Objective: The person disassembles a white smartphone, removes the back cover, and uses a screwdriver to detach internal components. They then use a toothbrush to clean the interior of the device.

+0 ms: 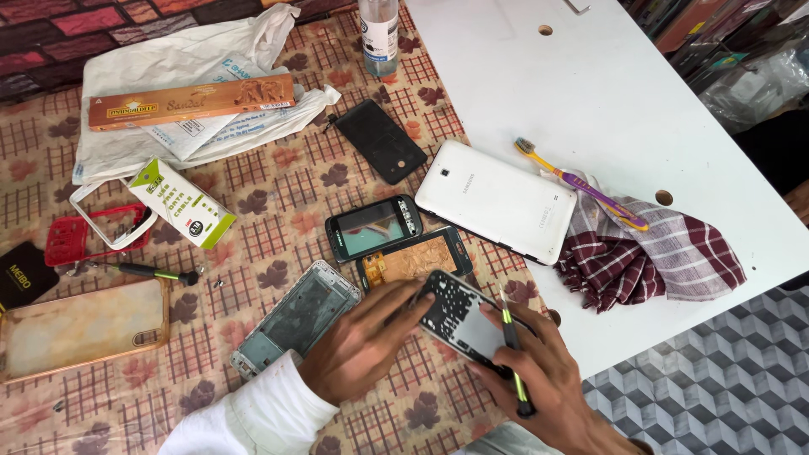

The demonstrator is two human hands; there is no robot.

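A patterned brown cloth [278, 194] with leaf and grid motifs covers the left part of the tabletop. Near its left edge lie a clear phone case [80, 327], a red phone frame [84, 236] and a small screwdriver [152, 272]. Toward the far edge a long orange box [192, 101] rests on a white plastic bag [194, 59]. A metal phone frame [297, 318] lies near the front edge.

The left hand [362, 341], in a white sleeve, grips the phone board [459, 316] by its left side, just above the cloth at the front edge. The right hand [548, 379] steadies the board's other side and holds a green-handled screwdriver [512, 354].

To the right, bare white tabletop [607, 93] carries a white tablet [499, 200], a toothbrush [581, 185] and a checked maroon cloth [649, 253]. Grey cube-patterned floor [716, 379] shows beyond the right front corner.
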